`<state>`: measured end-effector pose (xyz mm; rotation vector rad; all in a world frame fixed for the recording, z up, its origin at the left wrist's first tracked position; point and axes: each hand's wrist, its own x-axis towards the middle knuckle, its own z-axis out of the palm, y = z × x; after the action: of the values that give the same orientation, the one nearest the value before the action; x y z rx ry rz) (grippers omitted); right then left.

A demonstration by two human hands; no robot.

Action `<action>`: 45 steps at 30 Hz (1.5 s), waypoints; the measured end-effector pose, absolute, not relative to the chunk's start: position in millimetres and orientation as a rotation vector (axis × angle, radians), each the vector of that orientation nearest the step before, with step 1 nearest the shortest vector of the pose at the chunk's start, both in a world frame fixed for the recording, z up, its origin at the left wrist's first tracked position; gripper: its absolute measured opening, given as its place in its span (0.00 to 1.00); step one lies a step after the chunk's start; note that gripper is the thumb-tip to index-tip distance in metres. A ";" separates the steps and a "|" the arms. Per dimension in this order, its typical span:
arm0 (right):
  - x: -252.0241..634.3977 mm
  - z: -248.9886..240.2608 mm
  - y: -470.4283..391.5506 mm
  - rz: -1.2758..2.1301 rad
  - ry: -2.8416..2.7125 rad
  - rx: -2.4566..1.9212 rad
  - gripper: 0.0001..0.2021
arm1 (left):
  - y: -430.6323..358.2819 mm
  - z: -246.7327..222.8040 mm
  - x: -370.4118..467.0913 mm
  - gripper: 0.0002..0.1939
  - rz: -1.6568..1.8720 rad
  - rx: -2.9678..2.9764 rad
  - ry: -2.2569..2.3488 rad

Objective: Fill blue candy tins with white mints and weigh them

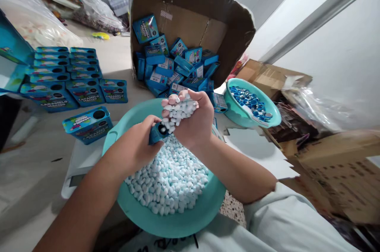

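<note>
Over a large turquoise basin [208, 204] full of pale blue and white candies [169, 177], my left hand [142, 141] grips a small blue candy box [156, 134] with a round dark hole at its top. My right hand [196, 121] is cupped, fingers curled around a heap of candies [181, 110]. Some of these candies spill down at the box's opening, touching it. The heap hides part of the right palm, and my left fingers cover much of the box.
Behind the basin, a tipped cardboard box [192, 2] holds many blue boxes. Rows of blue boxes [86, 91] stand at left, with one box [89, 125] on a white scale [69, 180]. A smaller turquoise bowl [243, 115] of blue caps sits right, near cardboard [341, 169].
</note>
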<state>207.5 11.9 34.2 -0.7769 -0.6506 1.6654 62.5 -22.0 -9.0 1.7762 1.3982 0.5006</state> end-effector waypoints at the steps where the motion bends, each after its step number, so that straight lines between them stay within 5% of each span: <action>1: 207.8 33.4 11.8 1.659 -0.676 -0.767 0.12 | -21.9 -9.1 62.1 0.21 0.503 1.784 1.384; 14: 209.8 25.6 12.3 1.536 -0.968 -0.768 0.16 | -22.6 -12.0 60.7 0.20 0.613 1.818 1.364; 21: 210.2 31.1 10.4 1.403 -1.151 -0.802 0.19 | -22.7 -11.0 60.0 0.32 0.635 1.817 1.394; 29: 208.5 34.7 8.7 1.448 -1.069 -0.773 0.20 | -23.1 -7.6 60.3 0.26 0.802 1.858 1.284; 38: 203.7 31.7 8.6 1.504 -0.963 -0.740 0.16 | -22.2 -10.1 60.0 0.34 0.784 1.858 1.329; 45: 206.4 28.6 8.9 1.520 -1.040 -0.672 0.16 | -22.4 -11.7 63.1 0.26 0.836 1.856 1.349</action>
<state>206.4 8.9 28.6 -0.6720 -1.0399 1.5198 63.1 -22.4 -11.7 1.8555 1.3492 0.8356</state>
